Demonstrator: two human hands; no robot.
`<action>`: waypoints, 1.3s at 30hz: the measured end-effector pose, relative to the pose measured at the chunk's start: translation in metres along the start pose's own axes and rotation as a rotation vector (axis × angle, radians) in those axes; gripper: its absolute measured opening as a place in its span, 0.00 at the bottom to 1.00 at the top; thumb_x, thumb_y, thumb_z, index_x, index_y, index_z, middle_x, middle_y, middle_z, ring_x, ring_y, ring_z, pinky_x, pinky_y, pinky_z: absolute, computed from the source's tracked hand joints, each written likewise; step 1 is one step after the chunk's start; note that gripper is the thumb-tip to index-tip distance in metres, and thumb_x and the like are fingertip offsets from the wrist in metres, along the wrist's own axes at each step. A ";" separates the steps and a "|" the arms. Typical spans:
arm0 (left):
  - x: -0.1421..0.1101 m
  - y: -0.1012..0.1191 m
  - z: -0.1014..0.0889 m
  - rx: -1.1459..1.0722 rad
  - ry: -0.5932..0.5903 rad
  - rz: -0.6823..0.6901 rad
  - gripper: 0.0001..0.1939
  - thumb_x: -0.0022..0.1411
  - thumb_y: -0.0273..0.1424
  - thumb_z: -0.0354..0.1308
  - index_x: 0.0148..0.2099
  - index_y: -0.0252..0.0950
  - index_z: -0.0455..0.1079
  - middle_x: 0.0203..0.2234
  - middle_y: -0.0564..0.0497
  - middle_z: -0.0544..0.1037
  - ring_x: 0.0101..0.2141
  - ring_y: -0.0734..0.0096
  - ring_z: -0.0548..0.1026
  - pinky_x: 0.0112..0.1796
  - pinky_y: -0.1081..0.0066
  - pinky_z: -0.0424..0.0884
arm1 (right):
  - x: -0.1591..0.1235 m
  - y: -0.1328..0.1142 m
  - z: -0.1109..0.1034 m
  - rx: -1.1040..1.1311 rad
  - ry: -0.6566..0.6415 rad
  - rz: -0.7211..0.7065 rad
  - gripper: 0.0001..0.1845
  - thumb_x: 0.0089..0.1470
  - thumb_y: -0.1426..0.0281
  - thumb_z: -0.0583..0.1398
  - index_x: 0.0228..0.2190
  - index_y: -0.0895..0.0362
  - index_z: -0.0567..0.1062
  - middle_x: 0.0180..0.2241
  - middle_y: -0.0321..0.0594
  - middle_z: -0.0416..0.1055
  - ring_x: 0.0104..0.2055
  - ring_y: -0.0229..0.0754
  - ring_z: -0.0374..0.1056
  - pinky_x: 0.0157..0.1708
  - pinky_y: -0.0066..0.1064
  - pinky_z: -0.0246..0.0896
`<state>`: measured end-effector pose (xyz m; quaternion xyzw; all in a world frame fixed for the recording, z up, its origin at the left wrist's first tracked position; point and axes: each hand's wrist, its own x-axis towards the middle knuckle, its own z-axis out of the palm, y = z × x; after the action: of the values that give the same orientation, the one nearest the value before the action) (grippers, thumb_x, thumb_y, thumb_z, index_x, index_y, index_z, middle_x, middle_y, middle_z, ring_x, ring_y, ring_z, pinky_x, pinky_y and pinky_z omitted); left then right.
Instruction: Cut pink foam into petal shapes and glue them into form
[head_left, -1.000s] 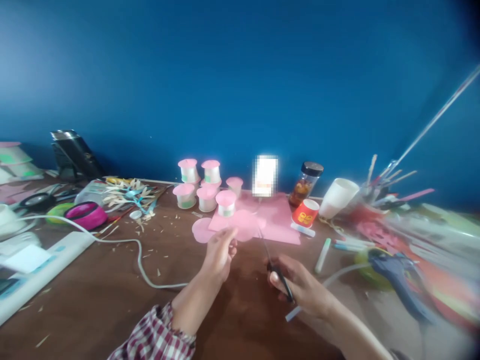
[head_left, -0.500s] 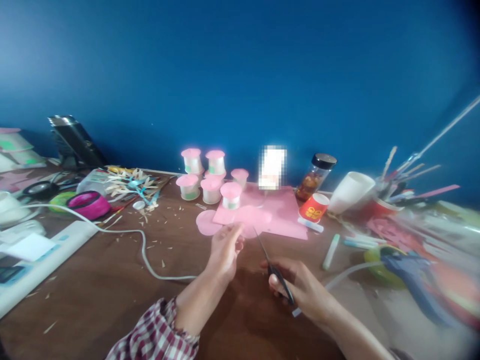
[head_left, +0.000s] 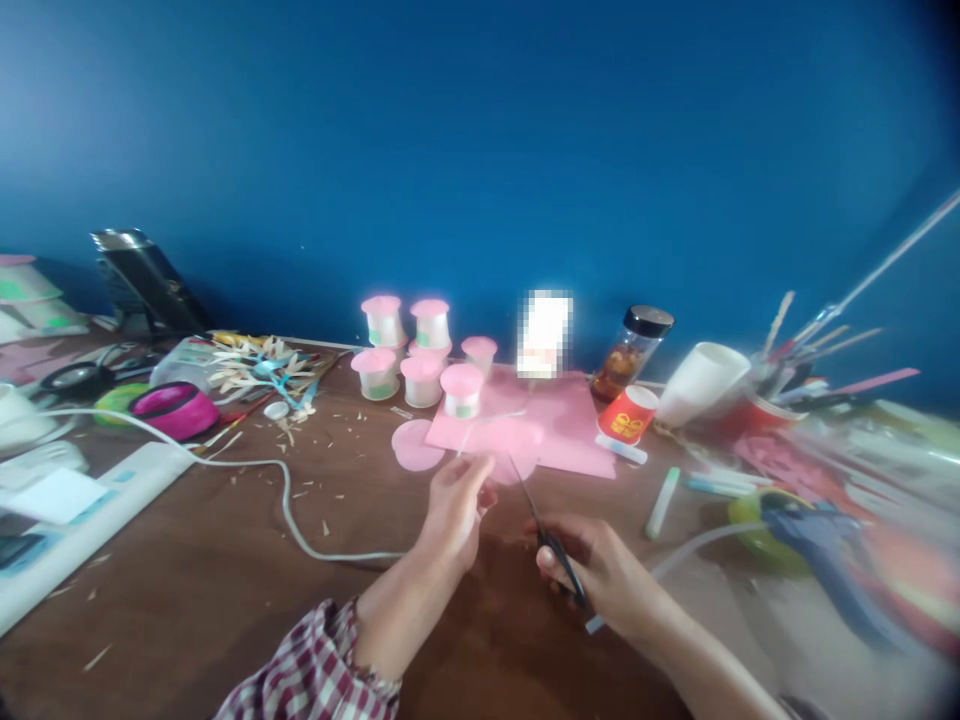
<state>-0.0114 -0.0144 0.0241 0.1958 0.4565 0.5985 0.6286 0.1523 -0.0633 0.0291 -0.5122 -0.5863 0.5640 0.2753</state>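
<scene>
Pinched between the thumb and fingers of my left hand (head_left: 457, 505) is a piece of pink paper (head_left: 514, 462), blurred along its outline. Wrapped around the black handles of a pair of scissors (head_left: 553, 552) is my right hand (head_left: 600, 575). The blades point up and left, their tips at the paper's right side. Beyond the hands lies a larger pink sheet (head_left: 577, 430). A pink paper disc (head_left: 417, 445) rests by its left corner. Several small white cups with pink round tops (head_left: 424, 368) stand behind, some stacked.
To the left are a power strip (head_left: 97, 515), a white cable (head_left: 289, 510), a magenta tape roll (head_left: 176, 408) and wood shavings. At right stand a red paper cup (head_left: 630, 415), a dark-lidded jar (head_left: 634, 350), a marker (head_left: 663, 503) and a blue glue gun (head_left: 832, 560).
My left hand has shifted slightly right and down, with the pink paper turning a little toward the scissors. The right hand stays almost in place.
</scene>
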 end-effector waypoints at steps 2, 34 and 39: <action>0.000 0.000 0.000 0.002 0.003 -0.001 0.14 0.41 0.35 0.70 0.26 0.32 0.70 0.18 0.57 0.67 0.20 0.83 0.64 0.23 0.80 0.59 | 0.000 -0.001 0.000 0.009 0.007 0.000 0.28 0.48 0.51 0.62 0.41 0.61 0.73 0.21 0.33 0.65 0.19 0.32 0.57 0.14 0.21 0.52; 0.000 -0.002 0.000 -0.034 -0.005 -0.021 0.15 0.43 0.33 0.69 0.27 0.32 0.67 0.18 0.57 0.66 0.20 0.84 0.64 0.23 0.82 0.60 | 0.002 0.005 0.002 0.094 0.048 0.007 0.27 0.48 0.51 0.62 0.40 0.61 0.74 0.19 0.32 0.62 0.20 0.32 0.55 0.16 0.22 0.48; 0.000 -0.002 0.001 -0.032 -0.003 -0.030 0.13 0.44 0.32 0.68 0.27 0.31 0.67 0.18 0.57 0.67 0.21 0.83 0.65 0.23 0.81 0.61 | 0.002 0.009 0.003 0.074 0.077 -0.011 0.23 0.50 0.54 0.62 0.39 0.61 0.74 0.19 0.32 0.62 0.20 0.32 0.55 0.18 0.23 0.49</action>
<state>-0.0093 -0.0146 0.0231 0.1797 0.4487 0.5960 0.6412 0.1516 -0.0640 0.0197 -0.5200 -0.5568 0.5635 0.3194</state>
